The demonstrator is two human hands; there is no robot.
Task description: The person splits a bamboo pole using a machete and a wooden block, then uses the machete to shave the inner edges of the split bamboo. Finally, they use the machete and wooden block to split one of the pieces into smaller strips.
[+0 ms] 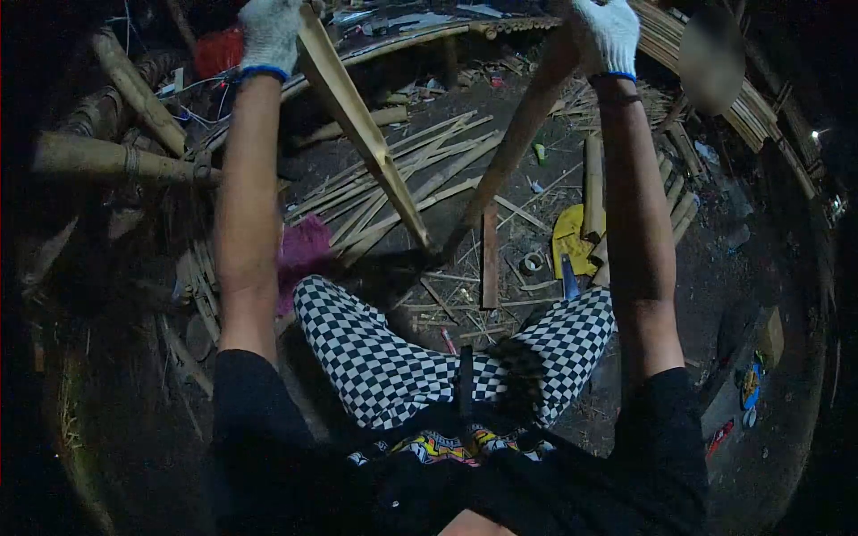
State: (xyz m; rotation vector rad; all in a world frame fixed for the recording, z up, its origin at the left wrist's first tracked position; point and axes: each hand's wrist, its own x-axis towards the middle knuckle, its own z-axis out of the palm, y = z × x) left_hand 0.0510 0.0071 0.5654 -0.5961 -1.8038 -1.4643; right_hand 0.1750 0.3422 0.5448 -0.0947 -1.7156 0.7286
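Both my hands wear white knit gloves with blue cuffs and are raised at the top edge of the view. My left hand (pixel 271 34) is wrapped round the upper end of one bamboo half (pixel 357 125), its pale hollow inside showing. At the right, my right hand (pixel 608 37) grips the upper end of the other bamboo half (pixel 523 129), which is dark on this side. The two halves spread apart in a V and come together low down, near the ground in front of my knees. Fingertips of both hands are partly cut off by the frame.
Thin bamboo strips (pixel 438 170) litter the ground ahead. A flat wooden piece (pixel 490 259), a tape roll (pixel 533 263) and a yellow cloth-like item (pixel 568 241) lie close to my knees. Magenta fabric (pixel 304 250) is at the left. Thick bamboo poles (pixel 125 159) stand beyond it.
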